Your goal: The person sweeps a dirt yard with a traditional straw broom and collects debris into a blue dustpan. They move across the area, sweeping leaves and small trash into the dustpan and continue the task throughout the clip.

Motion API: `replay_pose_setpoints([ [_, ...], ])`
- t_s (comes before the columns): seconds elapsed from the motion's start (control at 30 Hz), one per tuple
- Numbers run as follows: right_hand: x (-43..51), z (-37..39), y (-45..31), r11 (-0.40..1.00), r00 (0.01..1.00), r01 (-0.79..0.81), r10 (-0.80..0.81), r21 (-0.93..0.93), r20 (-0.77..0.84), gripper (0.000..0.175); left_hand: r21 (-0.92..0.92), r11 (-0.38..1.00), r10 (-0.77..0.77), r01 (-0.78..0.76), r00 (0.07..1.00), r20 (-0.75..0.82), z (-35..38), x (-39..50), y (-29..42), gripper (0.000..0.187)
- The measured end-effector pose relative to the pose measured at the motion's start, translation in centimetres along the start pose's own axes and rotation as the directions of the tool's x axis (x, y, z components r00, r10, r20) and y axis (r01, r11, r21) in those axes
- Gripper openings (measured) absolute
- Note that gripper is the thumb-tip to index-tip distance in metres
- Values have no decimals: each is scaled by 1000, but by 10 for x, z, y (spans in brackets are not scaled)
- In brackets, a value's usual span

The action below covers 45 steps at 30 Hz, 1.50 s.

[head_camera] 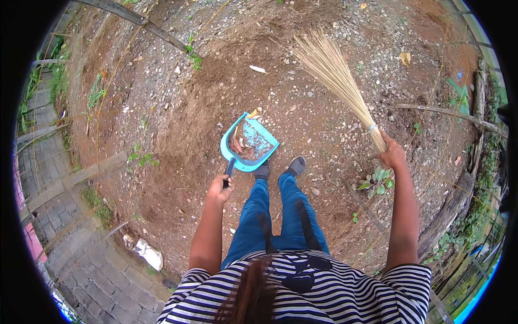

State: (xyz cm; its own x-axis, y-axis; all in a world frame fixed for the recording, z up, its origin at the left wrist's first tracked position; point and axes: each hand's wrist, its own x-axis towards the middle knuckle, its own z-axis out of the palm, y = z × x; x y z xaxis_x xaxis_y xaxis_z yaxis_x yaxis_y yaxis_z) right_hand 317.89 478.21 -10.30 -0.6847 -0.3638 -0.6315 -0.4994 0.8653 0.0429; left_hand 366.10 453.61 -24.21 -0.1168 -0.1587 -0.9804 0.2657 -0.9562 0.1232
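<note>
My left hand [221,188] grips the dark handle of a light-blue dustpan [263,160], which is just ahead of my feet. Dry brown leaves [245,150] and dirt lie in the pan. A yellowish scrap [255,113] sits at its far left corner. Out to the right, my right hand [392,152] is closed around the bound end of a stick broom [344,77]. Its bristles fan out toward the upper left, over the pebbly soil. Whether the bristle tips touch the ground I cannot tell.
A white feather or leaf [258,69] and a dry yellow leaf [405,58] lie on the soil. Wooden poles [137,19] and yellow strings cross both sides. A leafy plant [379,181] grows below my right hand. Stone paving [93,279] runs along the left, near a white bag [149,254].
</note>
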Motion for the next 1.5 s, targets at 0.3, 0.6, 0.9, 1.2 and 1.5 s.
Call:
replay_pose_setpoints([
  [0.3, -6, 119, -116, 970, 904, 208, -142, -124, 403, 86, -31, 999, -32, 31, 999, -35, 9, 2, 3, 11],
  [0.6, -44, 52, 48, 952, 953, 155, -215, 265, 215, 88, 42, 999, -9, 11, 999, -36, -7, 14, 7, 15],
  [0.9, -50, 170, -142, 944, 841, 209, -307, 256, 446, 94, 104, 995, -8, 12, 999, -43, 6, 12, 7, 14],
  [1.2, -111, 95, 38, 523, 771, -141, -475, 841, 424, 82, 815, 576, -57, 69, 997, -44, 16, 11, 17, 22],
  [1.5, -70, 157, -57, 871, 876, -125, -129, 476, 465, 99, 743, 660, -81, 109, 994, -73, 37, 3, 9, 12],
])
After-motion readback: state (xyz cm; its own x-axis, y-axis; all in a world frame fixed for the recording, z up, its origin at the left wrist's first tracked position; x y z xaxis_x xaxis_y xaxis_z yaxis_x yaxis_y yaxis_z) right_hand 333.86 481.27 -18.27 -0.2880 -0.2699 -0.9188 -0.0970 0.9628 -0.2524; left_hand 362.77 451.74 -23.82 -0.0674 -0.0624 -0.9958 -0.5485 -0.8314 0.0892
